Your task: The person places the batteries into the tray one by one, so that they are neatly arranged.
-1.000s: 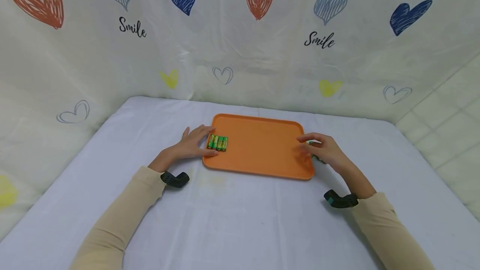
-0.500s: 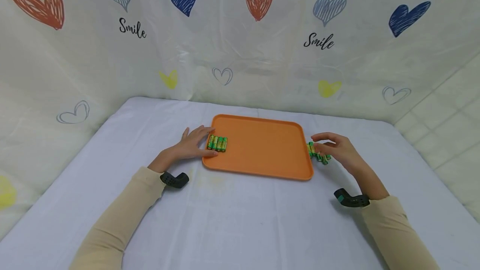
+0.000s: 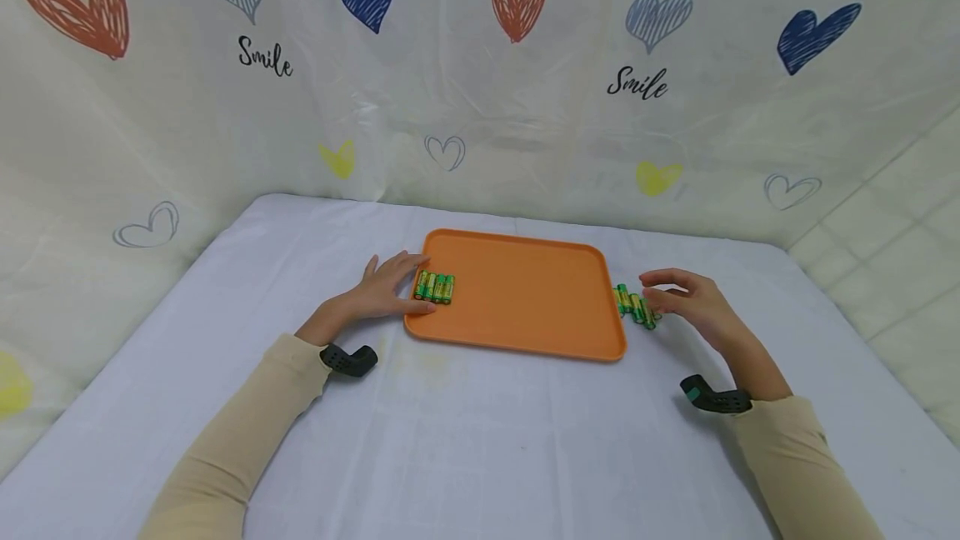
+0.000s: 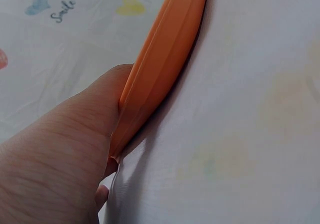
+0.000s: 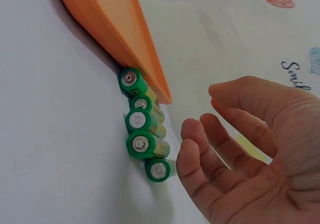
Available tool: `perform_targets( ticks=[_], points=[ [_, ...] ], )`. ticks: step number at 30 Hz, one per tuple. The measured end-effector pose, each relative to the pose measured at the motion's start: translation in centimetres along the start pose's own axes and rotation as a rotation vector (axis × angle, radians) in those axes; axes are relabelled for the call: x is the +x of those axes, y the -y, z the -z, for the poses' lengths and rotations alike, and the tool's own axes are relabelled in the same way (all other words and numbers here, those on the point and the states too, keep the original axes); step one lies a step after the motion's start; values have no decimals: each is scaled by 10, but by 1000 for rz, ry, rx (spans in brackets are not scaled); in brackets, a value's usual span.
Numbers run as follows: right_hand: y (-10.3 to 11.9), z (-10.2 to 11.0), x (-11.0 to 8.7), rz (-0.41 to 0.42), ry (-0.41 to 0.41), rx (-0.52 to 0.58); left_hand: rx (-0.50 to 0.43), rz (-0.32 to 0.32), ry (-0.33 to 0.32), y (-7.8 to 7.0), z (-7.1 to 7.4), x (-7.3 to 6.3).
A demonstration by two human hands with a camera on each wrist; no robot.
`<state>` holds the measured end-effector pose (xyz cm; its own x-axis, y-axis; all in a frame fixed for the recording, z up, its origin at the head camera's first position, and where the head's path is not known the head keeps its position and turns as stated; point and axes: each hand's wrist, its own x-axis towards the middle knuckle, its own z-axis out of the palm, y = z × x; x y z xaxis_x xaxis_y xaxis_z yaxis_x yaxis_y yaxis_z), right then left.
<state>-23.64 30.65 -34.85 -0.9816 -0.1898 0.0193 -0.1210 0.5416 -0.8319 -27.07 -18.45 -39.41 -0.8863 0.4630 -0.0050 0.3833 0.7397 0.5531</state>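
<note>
Four-sided and orange, a shallow tray (image 3: 525,298) lies on the table. Several green batteries (image 3: 435,287) form a side-by-side row at its left end. My left hand (image 3: 382,286) rests at the tray's left edge, thumb and fingers spread along the rim; the left wrist view shows the thumb (image 4: 107,96) against the tray wall. Outside the tray's right edge, more green batteries (image 5: 141,145) lie on the cloth in a slanting line, one by the tray wall. My right hand (image 3: 693,302) hovers beside them, fingers loosely bent and apart, with nothing between them.
A white cloth (image 3: 465,448) covers the table. Behind it hangs a pale curtain (image 3: 525,107) printed with hearts and words. Dark camera mounts (image 3: 716,396) sit on both wrists.
My right hand has moved right, from over the tray's right edge to beyond it, uncovering the batteries there. My left hand and the tray have stayed in place.
</note>
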Motion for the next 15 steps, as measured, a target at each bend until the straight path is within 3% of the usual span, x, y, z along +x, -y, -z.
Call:
perform_targets(
  ticks=[9,15],
  points=[
    [-6,4,1,-117,-11,-91,4,11,6,1,-1,1],
    [-9,5,-1,-128,4,-93,7,8,6,3,-2,2]
  ],
)
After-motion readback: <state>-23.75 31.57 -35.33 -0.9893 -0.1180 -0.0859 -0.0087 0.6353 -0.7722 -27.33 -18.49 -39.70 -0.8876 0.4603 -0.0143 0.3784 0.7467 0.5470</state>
